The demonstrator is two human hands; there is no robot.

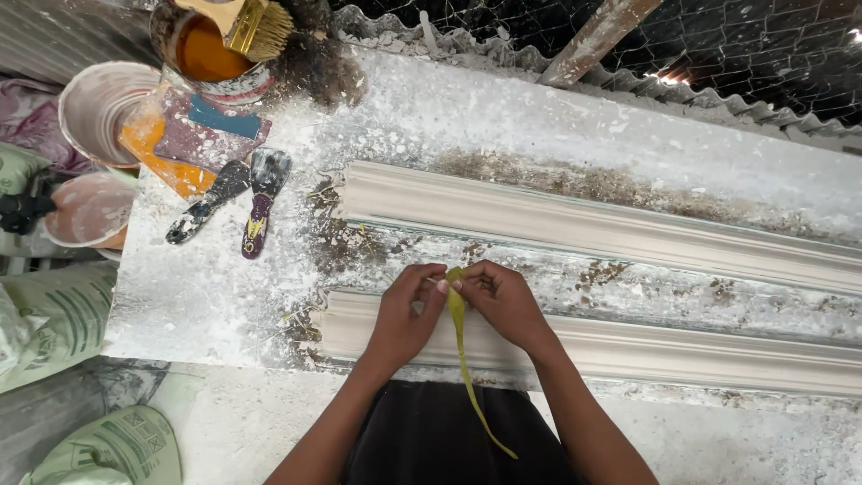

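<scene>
Both hands, left [404, 310] and right [503, 301], together pinching top of yellow-green strip [462, 350], probably leaf fibre. Tail hangs off counter [206, 296] edge, over near plaster moulding [628, 346], so it stays clean.

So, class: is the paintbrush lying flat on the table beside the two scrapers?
No: the paintbrush rests across the tin of orange liquid, away from the scrapers.

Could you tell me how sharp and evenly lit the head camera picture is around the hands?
Head view: even, soft light; left hand, right hand and green strip look sharp, no harsh shadows; small glare spots top right; wide-lens bending curves the moulding near the edges.
</scene>
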